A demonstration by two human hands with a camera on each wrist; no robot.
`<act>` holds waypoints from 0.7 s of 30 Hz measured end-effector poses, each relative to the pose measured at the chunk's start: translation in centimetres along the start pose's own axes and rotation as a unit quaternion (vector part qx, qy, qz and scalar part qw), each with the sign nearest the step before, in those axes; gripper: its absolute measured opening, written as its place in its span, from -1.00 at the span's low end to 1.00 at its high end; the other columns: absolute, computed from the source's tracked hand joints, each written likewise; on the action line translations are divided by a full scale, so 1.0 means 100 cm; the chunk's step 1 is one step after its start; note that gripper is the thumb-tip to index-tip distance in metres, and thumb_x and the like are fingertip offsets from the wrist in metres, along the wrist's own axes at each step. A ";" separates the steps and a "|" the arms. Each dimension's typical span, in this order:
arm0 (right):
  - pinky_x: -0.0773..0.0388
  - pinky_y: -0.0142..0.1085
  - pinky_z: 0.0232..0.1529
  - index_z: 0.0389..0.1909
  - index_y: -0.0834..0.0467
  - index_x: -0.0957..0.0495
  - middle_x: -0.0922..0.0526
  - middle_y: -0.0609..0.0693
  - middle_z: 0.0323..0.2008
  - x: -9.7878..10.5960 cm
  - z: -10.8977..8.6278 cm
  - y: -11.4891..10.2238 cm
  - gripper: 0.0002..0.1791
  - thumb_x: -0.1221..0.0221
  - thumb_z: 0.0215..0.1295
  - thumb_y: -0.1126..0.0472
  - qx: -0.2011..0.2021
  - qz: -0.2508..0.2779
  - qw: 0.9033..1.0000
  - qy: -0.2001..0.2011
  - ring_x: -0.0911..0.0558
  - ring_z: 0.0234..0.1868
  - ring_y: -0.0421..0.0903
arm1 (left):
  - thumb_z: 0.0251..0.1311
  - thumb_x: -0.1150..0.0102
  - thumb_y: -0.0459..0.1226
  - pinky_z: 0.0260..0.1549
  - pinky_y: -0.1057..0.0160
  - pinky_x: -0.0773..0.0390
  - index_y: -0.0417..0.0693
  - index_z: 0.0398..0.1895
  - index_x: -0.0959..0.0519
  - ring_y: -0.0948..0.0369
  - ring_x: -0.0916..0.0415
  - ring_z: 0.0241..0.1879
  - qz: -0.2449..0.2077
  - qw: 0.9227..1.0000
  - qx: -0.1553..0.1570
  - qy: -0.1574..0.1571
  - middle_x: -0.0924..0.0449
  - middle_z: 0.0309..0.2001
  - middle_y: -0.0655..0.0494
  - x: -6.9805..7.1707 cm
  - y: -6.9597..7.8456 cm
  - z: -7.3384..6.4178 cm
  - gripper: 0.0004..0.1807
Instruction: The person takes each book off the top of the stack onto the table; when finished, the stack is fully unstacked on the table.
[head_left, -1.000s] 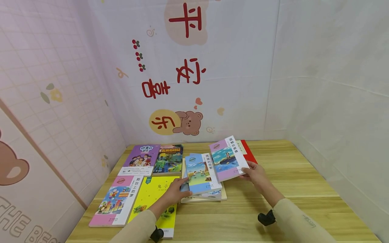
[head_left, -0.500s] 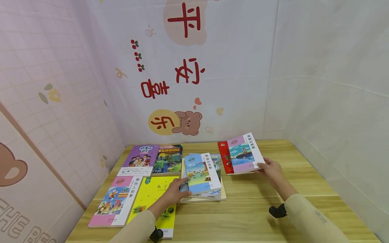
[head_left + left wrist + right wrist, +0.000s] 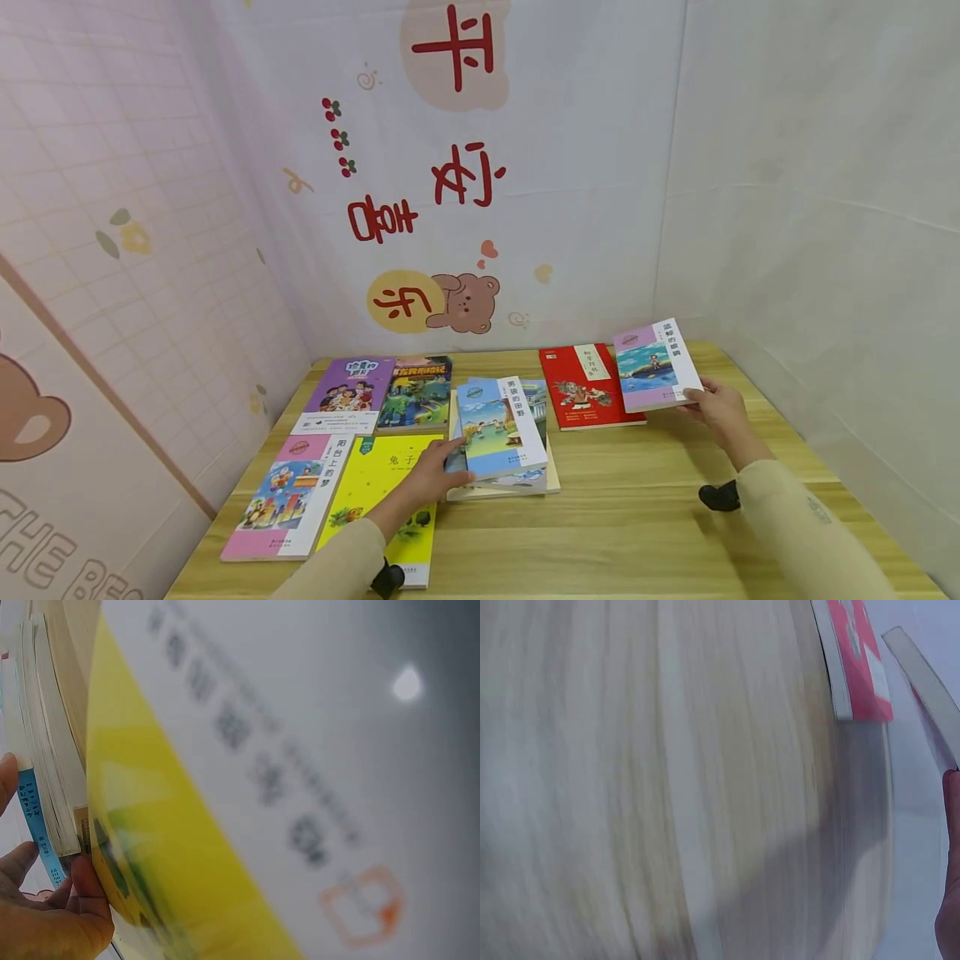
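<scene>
My right hand [image 3: 716, 412] pinches the near right corner of a pink-and-white paperback [image 3: 654, 367], thumb on top. The book is tilted and off the table in the right wrist view, where its edge [image 3: 928, 686] shows at the right. Just left of it lies a red book [image 3: 585, 390]. My left hand [image 3: 429, 477] grips the near left corner of a blue-and-white book [image 3: 495, 429] on top of a small stack. The left wrist view shows the fingers [image 3: 86, 889] curled against the stack's edges. Lower books in the stack are mostly covered.
A yellow book [image 3: 375, 471] lies under my left forearm, beside a pink-and-white book [image 3: 288, 496]. Behind them are a purple book [image 3: 352, 383] and a green comic-style book [image 3: 416, 396]. Printed cloth walls [image 3: 585, 208] enclose the wooden table [image 3: 600, 533] at the back and sides.
My right hand has carried the pink-and-white paperback rightward from beside the stack, past and over the red book, uncovering the red cover. My left hand has stayed on the stack.
</scene>
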State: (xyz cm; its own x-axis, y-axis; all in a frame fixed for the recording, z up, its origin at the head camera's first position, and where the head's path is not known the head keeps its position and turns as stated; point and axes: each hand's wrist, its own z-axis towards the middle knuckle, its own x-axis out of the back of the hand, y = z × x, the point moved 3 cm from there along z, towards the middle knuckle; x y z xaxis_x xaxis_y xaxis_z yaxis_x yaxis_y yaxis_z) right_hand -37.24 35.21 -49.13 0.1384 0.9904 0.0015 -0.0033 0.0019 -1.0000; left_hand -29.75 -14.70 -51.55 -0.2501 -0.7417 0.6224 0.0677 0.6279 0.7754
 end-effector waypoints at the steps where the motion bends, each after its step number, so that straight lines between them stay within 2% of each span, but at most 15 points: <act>1: -0.66 -0.21 -0.10 0.44 0.57 0.11 -0.62 -0.21 -0.39 0.004 0.002 0.001 -0.33 0.04 0.48 0.42 -0.003 0.001 1.000 0.001 -0.70 -0.38 -0.27 | 0.23 -0.35 -0.06 0.22 -0.31 -0.26 0.08 0.48 -0.30 -0.21 -0.18 0.32 0.001 1.000 0.000 0.000 -0.13 0.42 -0.26 0.000 0.000 0.000 -0.24; 7: -0.67 -0.23 -0.14 0.45 0.56 0.16 -0.59 -0.23 -0.43 0.024 0.015 0.006 -0.31 0.05 0.48 0.41 -0.028 -0.009 1.000 0.003 -0.68 -0.41 -0.27 | 0.23 -0.34 -0.08 0.21 -0.31 -0.27 0.07 0.48 -0.30 -0.21 -0.20 0.31 0.004 1.000 0.000 0.005 -0.13 0.42 -0.28 0.002 -0.001 -0.001 -0.24; 13: -0.67 -0.22 -0.13 0.45 0.56 0.26 -0.57 -0.19 -0.43 0.039 0.019 0.007 -0.29 0.10 0.47 0.44 -0.043 -0.014 0.999 -0.009 -0.66 -0.41 -0.26 | 0.23 -0.34 -0.04 0.23 -0.31 -0.25 0.09 0.49 -0.29 -0.21 -0.17 0.34 0.001 1.000 -0.002 -0.001 -0.12 0.43 -0.27 0.001 -0.002 0.001 -0.23; 21: -0.68 -0.29 -0.23 0.46 0.54 0.26 -0.56 -0.21 -0.45 0.038 0.024 0.007 -0.30 0.12 0.50 0.39 -0.042 -0.035 0.999 0.003 -0.64 -0.41 -0.28 | 0.25 -0.32 -0.05 0.24 -0.28 -0.26 0.09 0.49 -0.29 -0.18 -0.19 0.33 0.001 1.000 -0.005 0.001 -0.13 0.42 -0.24 0.001 -0.001 0.003 -0.24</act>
State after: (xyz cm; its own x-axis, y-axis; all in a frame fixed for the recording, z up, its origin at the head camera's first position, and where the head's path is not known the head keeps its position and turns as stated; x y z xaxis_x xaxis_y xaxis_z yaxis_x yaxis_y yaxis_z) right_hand -39.08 39.35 -49.77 0.1421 0.9873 0.0715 0.0888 0.0593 -0.9943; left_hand -30.04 -14.81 -51.62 -0.2475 -0.7416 0.6236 0.0770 0.6265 0.7756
